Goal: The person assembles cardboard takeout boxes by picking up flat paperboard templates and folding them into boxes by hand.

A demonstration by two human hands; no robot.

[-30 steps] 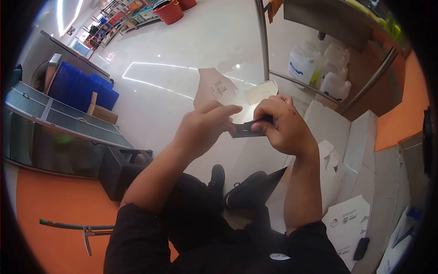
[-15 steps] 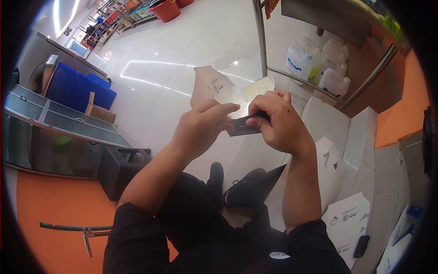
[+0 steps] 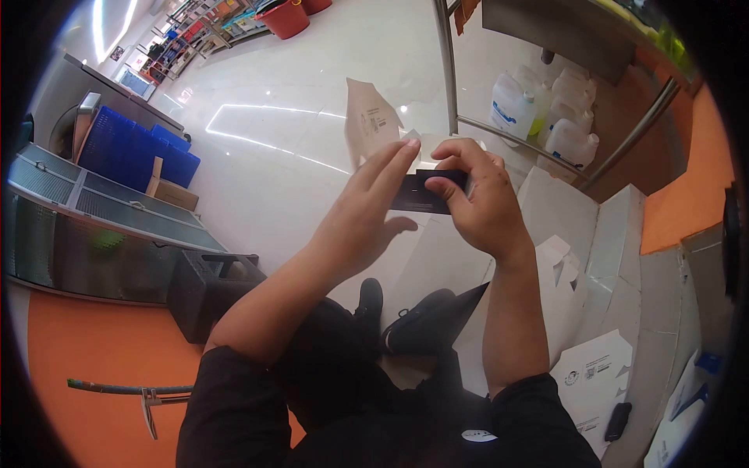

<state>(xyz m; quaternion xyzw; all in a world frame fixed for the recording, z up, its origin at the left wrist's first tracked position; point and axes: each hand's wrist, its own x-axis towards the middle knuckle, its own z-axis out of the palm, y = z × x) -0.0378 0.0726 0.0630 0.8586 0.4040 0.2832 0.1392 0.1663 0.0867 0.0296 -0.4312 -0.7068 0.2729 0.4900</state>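
A partly folded cardboard piece is held up in front of me, with a pale printed flap (image 3: 370, 118) standing up behind my hands and a black panel (image 3: 417, 195) facing me. My right hand (image 3: 477, 195) grips the black panel at its right end, thumb in front. My left hand (image 3: 367, 203) is at the left end, its fingers stretched upward and its thumb apart from them. The left fingers touch or nearly touch the cardboard; the exact contact is hidden.
Flat printed cardboard (image 3: 593, 374) lies at the lower right beside a small black object (image 3: 618, 421). Plastic jugs (image 3: 511, 105) stand under a metal table at the upper right. Blue crates (image 3: 136, 148) and a black box (image 3: 207, 292) are on the left.
My left hand has opened from a pinch at the panel's left end, with its fingers raised and thumb lowered. The pale flap has moved up and right; the black panel shows more of its face.
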